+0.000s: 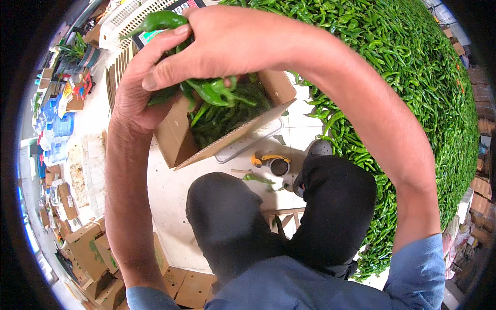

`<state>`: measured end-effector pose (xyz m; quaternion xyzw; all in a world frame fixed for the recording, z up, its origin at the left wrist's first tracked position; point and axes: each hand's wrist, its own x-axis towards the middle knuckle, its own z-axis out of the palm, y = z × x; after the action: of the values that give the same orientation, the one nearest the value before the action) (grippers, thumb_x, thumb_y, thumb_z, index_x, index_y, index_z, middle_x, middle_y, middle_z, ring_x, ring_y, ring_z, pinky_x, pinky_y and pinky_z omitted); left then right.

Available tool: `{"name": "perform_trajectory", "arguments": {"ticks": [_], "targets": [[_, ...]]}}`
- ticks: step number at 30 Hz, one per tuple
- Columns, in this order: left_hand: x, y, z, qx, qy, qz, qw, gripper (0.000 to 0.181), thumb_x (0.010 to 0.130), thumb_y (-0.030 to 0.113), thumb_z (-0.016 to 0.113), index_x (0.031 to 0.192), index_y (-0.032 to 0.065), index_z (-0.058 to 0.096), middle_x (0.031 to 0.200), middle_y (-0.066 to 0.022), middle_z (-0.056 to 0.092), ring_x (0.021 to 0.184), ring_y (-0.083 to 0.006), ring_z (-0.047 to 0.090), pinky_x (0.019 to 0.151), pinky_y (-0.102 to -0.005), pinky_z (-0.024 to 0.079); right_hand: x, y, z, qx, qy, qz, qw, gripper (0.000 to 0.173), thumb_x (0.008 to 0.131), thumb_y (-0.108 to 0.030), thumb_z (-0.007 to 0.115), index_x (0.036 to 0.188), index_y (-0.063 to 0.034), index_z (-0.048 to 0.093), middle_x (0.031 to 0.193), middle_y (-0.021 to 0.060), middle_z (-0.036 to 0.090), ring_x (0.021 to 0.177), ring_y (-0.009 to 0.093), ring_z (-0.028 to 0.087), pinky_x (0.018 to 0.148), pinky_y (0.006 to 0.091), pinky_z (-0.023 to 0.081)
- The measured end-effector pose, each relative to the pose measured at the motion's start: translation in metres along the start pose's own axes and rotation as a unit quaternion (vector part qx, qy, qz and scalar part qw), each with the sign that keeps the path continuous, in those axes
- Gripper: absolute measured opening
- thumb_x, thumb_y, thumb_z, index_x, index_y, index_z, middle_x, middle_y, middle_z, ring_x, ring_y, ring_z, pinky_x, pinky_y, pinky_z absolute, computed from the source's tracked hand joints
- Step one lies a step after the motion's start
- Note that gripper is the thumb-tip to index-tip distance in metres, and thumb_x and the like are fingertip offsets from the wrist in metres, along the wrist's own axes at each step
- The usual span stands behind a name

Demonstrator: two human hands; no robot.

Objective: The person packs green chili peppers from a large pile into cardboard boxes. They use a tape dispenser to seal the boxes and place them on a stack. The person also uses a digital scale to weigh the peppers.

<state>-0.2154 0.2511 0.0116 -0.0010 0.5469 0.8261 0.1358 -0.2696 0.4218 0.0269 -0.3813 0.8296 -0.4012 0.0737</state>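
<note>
Both of my hands are raised together over an open cardboard box [240,133], with a bunch of long green peppers [209,93] between them. My left hand [135,91] cups the bunch from the left, its thumb against a pepper [162,20] that sticks out at the top. Reaching across from the right, my right hand [221,44] lies over the bunch and hides much of it. Its fingertips show beside the lower peppers. More green peppers [232,116] lie inside the box, which stands on a scale's metal platform [250,141].
A large heap of green peppers [399,77] fills the right side. The scale's keypad display [184,7] and a white plastic crate [130,23] stand beyond the box. On the floor near my knees lie a yellow-handled tape dispenser [279,166] and a loose pepper [259,178]. Cardboard boxes [87,246] are lower left.
</note>
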Motion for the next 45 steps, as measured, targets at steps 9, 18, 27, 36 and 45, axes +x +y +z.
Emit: {"name": "perform_trajectory", "arguments": {"ticks": [9,18,27,36,45], "targets": [[0.015,-0.029,-0.040,0.248,0.008,0.008,0.969,0.056,0.079,0.012,0.076,0.130,0.0042,0.055,0.108,-0.0054,0.066,0.094,-0.0158,0.064,0.085,-0.0297,0.052,-0.051,0.062,-0.046,0.065,0.060,0.025,0.996,0.053,0.084,-0.047,0.067,0.102,0.0027,0.071,0.085,0.0125,0.070,0.074,0.018,0.064,0.067,0.0300,0.051],[-0.015,-0.030,-0.007,0.548,0.052,-0.098,0.829,0.041,0.078,-0.004,0.068,0.119,-0.0013,0.063,0.108,-0.0115,0.070,0.104,-0.0206,0.065,0.092,-0.0306,0.049,-0.257,0.297,0.035,0.059,0.124,0.418,0.898,0.028,0.086,-0.027,0.063,0.091,-0.0008,0.072,0.081,0.0149,0.072,0.073,0.024,0.069,0.071,0.0369,0.056],[-0.067,-0.197,0.022,0.559,-0.502,-0.334,0.569,0.024,0.091,0.020,0.058,0.107,0.0030,0.065,0.103,-0.0227,0.067,0.093,-0.0387,0.067,0.078,-0.0486,0.056,-0.348,0.311,0.181,0.024,-0.074,0.419,0.905,0.025,0.085,-0.019,0.063,0.103,-0.0025,0.069,0.090,0.0192,0.071,0.083,0.036,0.069,0.079,0.0419,0.056],[-0.139,-0.402,-0.086,0.749,-0.383,-0.021,0.540,0.023,0.085,0.012,0.058,0.106,0.0040,0.060,0.095,-0.0106,0.063,0.086,-0.0250,0.067,0.065,-0.0414,0.056,-0.346,0.317,0.178,0.063,0.098,0.434,0.893,0.027,0.087,-0.021,0.062,0.103,-0.0017,0.071,0.096,0.0212,0.072,0.088,0.034,0.072,0.083,0.0397,0.056],[-0.121,-0.417,-0.066,0.725,-0.313,-0.028,0.613,0.025,0.072,0.015,0.068,0.095,0.0061,0.062,0.088,-0.0123,0.059,0.078,-0.0303,0.065,0.065,-0.0419,0.052,-0.288,0.336,0.166,0.014,0.083,0.367,0.926,0.019,0.087,-0.019,0.059,0.096,-0.0039,0.068,0.088,0.0200,0.070,0.081,0.039,0.068,0.075,0.0457,0.054]]}}
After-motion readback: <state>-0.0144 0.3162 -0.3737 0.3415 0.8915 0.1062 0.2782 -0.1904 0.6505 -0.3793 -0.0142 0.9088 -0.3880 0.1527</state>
